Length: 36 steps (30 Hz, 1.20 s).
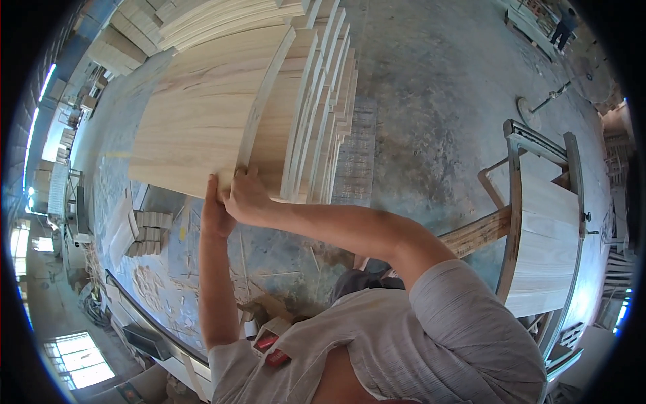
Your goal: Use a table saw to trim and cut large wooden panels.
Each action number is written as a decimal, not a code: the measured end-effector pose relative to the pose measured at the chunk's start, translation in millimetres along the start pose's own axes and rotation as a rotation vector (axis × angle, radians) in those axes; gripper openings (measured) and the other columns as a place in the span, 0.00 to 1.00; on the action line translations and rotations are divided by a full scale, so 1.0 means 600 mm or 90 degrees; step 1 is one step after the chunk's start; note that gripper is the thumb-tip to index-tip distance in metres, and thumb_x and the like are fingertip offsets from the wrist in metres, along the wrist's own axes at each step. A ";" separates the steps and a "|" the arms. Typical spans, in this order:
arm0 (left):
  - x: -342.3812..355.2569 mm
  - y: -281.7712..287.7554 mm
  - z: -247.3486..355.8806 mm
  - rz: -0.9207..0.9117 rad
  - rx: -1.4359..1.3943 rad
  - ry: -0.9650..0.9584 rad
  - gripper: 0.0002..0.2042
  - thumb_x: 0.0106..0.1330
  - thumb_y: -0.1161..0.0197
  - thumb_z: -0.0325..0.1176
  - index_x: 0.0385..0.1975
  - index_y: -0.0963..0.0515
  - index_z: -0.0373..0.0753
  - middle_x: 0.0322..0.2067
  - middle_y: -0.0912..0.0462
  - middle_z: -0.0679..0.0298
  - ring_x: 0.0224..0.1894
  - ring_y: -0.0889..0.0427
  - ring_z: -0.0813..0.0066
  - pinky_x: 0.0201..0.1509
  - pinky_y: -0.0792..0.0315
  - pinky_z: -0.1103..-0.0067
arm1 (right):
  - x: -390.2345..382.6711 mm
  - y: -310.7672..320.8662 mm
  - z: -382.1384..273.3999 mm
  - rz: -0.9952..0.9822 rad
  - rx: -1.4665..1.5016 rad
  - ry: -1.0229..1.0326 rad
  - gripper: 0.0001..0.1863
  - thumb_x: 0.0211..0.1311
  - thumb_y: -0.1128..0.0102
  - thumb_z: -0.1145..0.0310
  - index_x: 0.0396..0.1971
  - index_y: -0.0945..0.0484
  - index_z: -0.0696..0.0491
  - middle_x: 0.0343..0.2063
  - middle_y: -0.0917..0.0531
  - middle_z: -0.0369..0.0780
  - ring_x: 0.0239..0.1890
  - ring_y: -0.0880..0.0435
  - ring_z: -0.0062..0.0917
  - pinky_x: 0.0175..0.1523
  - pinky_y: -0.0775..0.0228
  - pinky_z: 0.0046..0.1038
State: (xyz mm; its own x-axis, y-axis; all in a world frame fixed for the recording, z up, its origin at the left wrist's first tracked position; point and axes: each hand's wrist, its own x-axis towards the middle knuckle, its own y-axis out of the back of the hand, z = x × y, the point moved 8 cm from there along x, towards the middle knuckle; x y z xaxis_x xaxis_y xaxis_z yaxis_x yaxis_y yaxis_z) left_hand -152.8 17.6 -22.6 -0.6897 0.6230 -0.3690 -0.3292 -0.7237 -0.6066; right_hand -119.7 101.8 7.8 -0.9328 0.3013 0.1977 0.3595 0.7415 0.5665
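Observation:
A wide pale wooden panel point(202, 101) lies on top of a stack of similar panels, its near right corner toward me. My left hand point(217, 214) grips the near edge close to that corner; one digit rests on top and its other fingers are mostly hidden. Right beside it, my right hand point(247, 196) has its fingers curled at the corner, on the panel's right edge. Both hands touch each other or nearly so. Beneath, the stacked panels point(316, 128) stick out to the right in uneven steps.
On the right stands a metal-framed stand point(515, 222) holding a pale wooden panel point(548, 246), with a wooden beam point(478, 232) reaching toward me. Small wooden blocks point(149, 232) are piled at left. An open carton point(272, 330) with red items sits close by. A person point(564, 30) stands far right.

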 end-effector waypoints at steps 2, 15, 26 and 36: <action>0.012 -0.025 0.000 0.041 0.036 -0.031 0.28 0.75 0.49 0.55 0.63 0.31 0.37 0.56 0.21 0.58 0.57 0.21 0.66 0.58 0.25 0.72 | 0.010 0.014 0.040 0.058 0.180 -0.079 0.26 0.61 0.44 0.64 0.43 0.28 0.77 0.47 0.25 0.62 0.55 0.27 0.53 0.55 0.27 0.44; -0.365 0.078 -0.157 0.174 0.243 0.024 0.34 0.67 0.40 0.61 0.59 0.31 0.35 0.46 0.18 0.57 0.40 0.14 0.64 0.31 0.21 0.75 | -0.197 0.398 0.190 0.181 0.060 0.059 0.22 0.65 0.36 0.59 0.52 0.27 0.57 0.47 0.20 0.50 0.51 0.19 0.44 0.52 0.24 0.42; -0.540 0.166 -0.233 0.203 0.153 0.004 0.41 0.67 0.40 0.59 0.68 0.41 0.33 0.60 0.27 0.53 0.59 0.24 0.61 0.56 0.24 0.63 | -0.028 0.315 0.331 -0.433 0.402 -0.345 0.43 0.67 0.52 0.33 0.66 0.32 0.54 0.65 0.27 0.43 0.65 0.29 0.29 0.68 0.37 0.34; -0.466 0.271 -0.063 0.382 -0.072 -0.018 0.39 0.68 0.47 0.64 0.67 0.36 0.38 0.61 0.26 0.53 0.61 0.23 0.57 0.65 0.29 0.60 | -0.083 0.311 0.241 -0.487 0.403 -0.418 0.39 0.73 0.60 0.38 0.72 0.41 0.52 0.70 0.34 0.40 0.70 0.37 0.26 0.72 0.45 0.32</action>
State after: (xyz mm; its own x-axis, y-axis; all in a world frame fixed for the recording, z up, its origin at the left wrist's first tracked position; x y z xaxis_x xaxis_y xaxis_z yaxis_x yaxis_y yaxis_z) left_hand 10.7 -263.0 -44.6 -0.7508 0.1069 -0.6518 0.1923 -0.9087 -0.3706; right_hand -2.3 311.9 -12.0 -0.7858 -0.2353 -0.5720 -0.1644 0.9710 -0.1736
